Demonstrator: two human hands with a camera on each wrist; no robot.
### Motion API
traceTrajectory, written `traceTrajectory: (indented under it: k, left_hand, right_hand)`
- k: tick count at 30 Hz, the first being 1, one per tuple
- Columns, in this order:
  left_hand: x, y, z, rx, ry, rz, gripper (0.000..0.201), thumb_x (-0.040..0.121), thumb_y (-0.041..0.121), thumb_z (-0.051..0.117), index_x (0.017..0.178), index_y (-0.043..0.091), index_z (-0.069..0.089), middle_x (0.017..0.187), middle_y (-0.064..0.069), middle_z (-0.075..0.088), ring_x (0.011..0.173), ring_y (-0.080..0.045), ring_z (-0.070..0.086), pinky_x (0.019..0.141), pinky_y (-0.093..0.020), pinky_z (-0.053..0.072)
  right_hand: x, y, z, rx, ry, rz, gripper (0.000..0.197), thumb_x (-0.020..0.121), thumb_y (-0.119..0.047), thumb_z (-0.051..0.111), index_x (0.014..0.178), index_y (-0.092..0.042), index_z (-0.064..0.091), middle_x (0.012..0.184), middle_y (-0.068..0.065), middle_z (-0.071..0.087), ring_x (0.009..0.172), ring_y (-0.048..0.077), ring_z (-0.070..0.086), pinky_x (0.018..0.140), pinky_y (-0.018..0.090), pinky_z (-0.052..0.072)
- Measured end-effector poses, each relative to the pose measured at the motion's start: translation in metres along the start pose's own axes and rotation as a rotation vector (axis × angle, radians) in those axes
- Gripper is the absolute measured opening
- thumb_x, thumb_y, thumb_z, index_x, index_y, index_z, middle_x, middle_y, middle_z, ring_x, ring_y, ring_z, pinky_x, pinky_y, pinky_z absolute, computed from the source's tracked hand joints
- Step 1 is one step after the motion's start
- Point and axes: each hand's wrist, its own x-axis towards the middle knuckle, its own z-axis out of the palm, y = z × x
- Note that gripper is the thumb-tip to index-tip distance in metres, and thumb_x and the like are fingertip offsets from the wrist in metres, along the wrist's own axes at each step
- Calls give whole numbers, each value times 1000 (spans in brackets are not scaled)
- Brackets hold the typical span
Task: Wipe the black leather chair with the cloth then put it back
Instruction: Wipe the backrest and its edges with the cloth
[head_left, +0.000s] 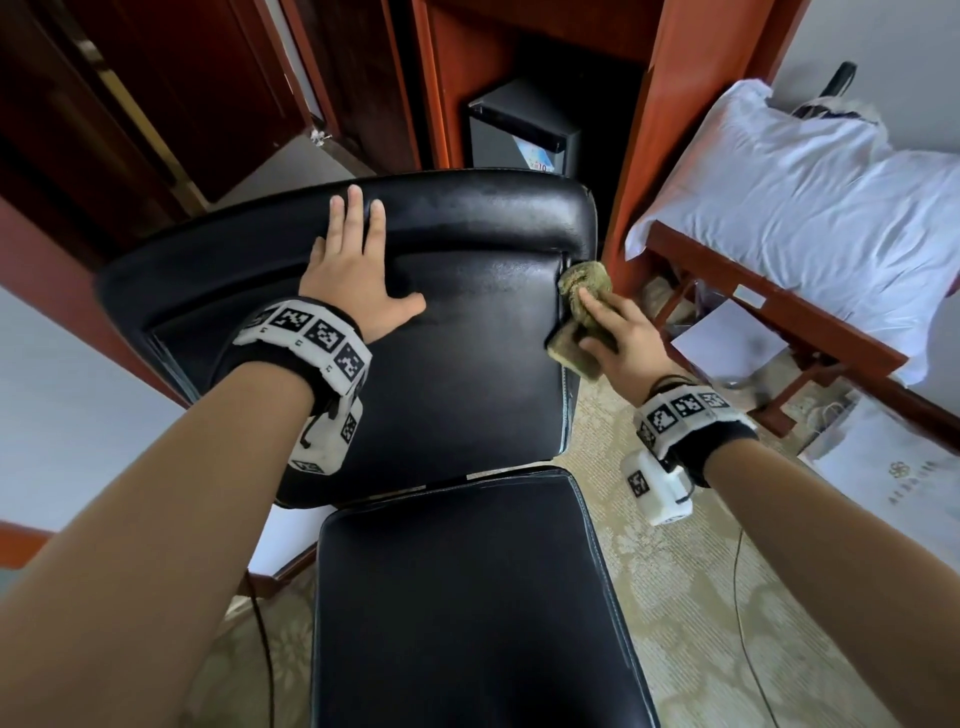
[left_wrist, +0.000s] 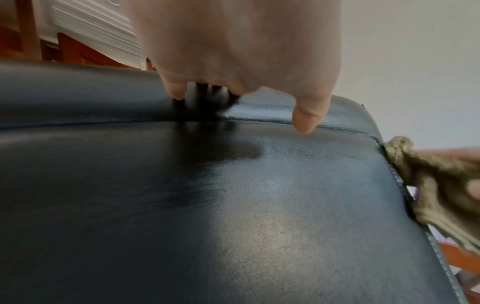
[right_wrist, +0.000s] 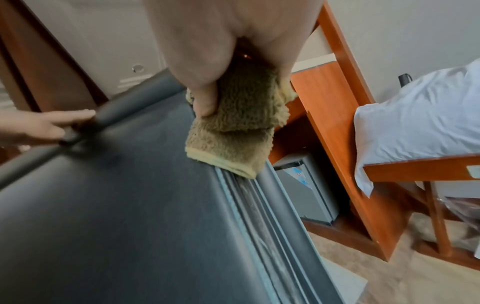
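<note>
The black leather chair (head_left: 467, 332) fills the middle of the head view, its backrest leaning away and its seat (head_left: 467, 597) below. My left hand (head_left: 358, 260) lies flat and open on the upper backrest, fingers reaching over the top roll (left_wrist: 78, 96). My right hand (head_left: 618, 332) grips a folded olive-brown cloth (head_left: 579, 312) against the backrest's right edge. The right wrist view has my thumb and fingers pinching the cloth (right_wrist: 241, 127) where it meets the stitched side seam. At the right edge of the left wrist view the cloth (left_wrist: 436, 185) shows beside the chair (left_wrist: 233, 205).
A wooden desk leg (head_left: 670, 104) stands close to the chair's right side, with a small black fridge (head_left: 524, 135) under the desk. A wooden rack (head_left: 779, 317) holding a white pillow (head_left: 810, 208) is at the right. Patterned carpet (head_left: 675, 571) lies below, crossed by thin cables.
</note>
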Motion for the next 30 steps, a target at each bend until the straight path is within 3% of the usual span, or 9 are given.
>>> traceTrajectory:
  k: [4, 6, 12, 16, 19, 23, 25, 28, 30]
  left_hand:
    - [-2, 0, -1, 5, 1, -2, 99, 84, 50, 58, 149, 11, -6, 156, -8, -18, 143, -23, -16, 117, -43, 6]
    - [-2, 1, -2, 5, 3, -5, 99, 84, 50, 58, 149, 11, -6, 156, -8, -18, 143, -23, -16, 117, -43, 6]
    - [-1, 1, -3, -6, -9, -15, 98, 84, 49, 58, 149, 12, -6, 156, -7, -18, 143, -22, -16, 117, -43, 7]
    - [-1, 2, -2, -5, -5, -16, 99, 84, 49, 58, 149, 11, -6, 156, -8, -18, 143, -23, -15, 117, -43, 7]
    - [-1, 3, -3, -9, -9, -17, 99, 84, 49, 58, 149, 11, -6, 156, -8, -18, 143, -23, -16, 117, -42, 6]
    - [-1, 0, -3, -7, -7, -9, 99, 84, 49, 58, 149, 12, -6, 156, -7, -19, 143, -23, -16, 117, -42, 6]
    - [-2, -1, -2, -6, -9, -6, 99, 84, 49, 58, 149, 12, -7, 156, -7, -19, 143, -22, -16, 117, -42, 6]
    - [-2, 0, -2, -16, -4, -7, 99, 84, 49, 58, 149, 12, -7, 156, -7, -19, 143, -23, -17, 117, -42, 6]
    - [-2, 1, -1, -21, 2, -9, 100, 84, 49, 58, 149, 12, -7, 156, -7, -19, 143, -23, -17, 117, -42, 5]
  right_hand:
    - [16, -15, -24, 79, 193, -72, 57, 85, -5, 61, 138, -11, 42, 133, 19, 46, 123, 35, 44, 107, 31, 27]
    - [28, -27, -31, 74, 218, -93, 58, 85, -8, 60, 140, -14, 40, 136, 17, 43, 125, 33, 41, 108, 31, 26]
    - [27, -42, -4, -165, 46, -42, 67, 87, -14, 60, 145, -21, 27, 146, 21, 24, 122, 41, 35, 107, 38, 27]
    - [9, -42, 14, -180, 38, -56, 64, 87, -12, 60, 144, -19, 32, 142, 24, 28, 116, 42, 38, 104, 43, 32]
    - [-3, -39, 20, -232, -80, -35, 59, 88, -12, 58, 142, -21, 35, 141, 20, 29, 118, 39, 35, 101, 45, 38]
    - [-20, -32, 10, -197, -111, -206, 47, 82, -8, 63, 128, -15, 56, 124, 22, 48, 103, 44, 48, 89, 53, 47]
    - [-24, -33, -5, -126, -84, -274, 46, 80, -15, 62, 126, -13, 57, 116, 18, 54, 102, 39, 53, 92, 47, 46]
    - [-20, -47, -35, -17, -85, -308, 49, 80, -24, 60, 127, -13, 56, 111, 9, 56, 99, 20, 55, 91, 27, 41]
    - [-13, -56, -49, 22, -138, -321, 49, 80, -25, 62, 127, -14, 55, 109, 6, 57, 95, 14, 53, 88, 24, 40]
